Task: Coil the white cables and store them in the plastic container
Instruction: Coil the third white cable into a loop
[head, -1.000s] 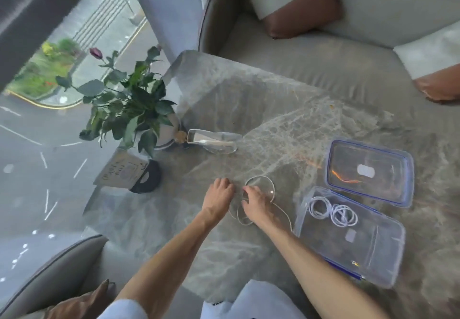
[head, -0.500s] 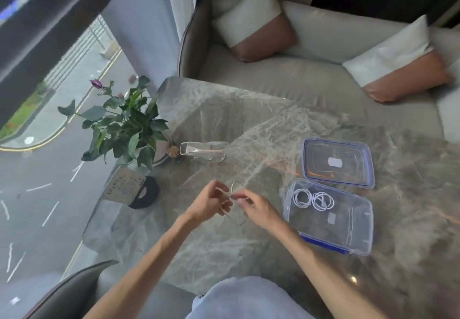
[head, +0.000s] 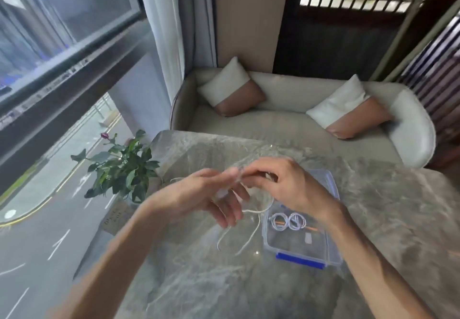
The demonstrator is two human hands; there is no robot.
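A large window (head: 62,20) ran along the left above a street, and a cream sofa (head: 286,122) with two white-and-tan cushions (head: 231,89) stood at the far side of the grey marble bench (head: 385,206). Near the bench's left edge stood a leafy potted plant (head: 124,172) with one dark pink bud. Right of centre on the bench sat the clear plastic container (head: 333,249), open, its blue clip (head: 300,260) facing us. Its lid (head: 328,181) lay just behind it, partly hidden by our right wrist. We held both hands up over the middle of the bench, fingertips nearly meeting. Our left hand (head: 199,196) was spread, its fingers mostly straight and blurred, with the white cable (head: 254,211) passing across them. Our right hand (head: 286,184) was curled, thumb and forefinger pinching that cable at the top, just beside the left fingertips. From the hands the cable dropped in a loose loop, and its two free ends trailed down toward the bench just left of the container; whether they touched the surface we could not tell. Inside the container, at its far end, lay two small coiled white cables (head: 297,221) side by side, with a small pale piece nearer us that was too blurred to name.
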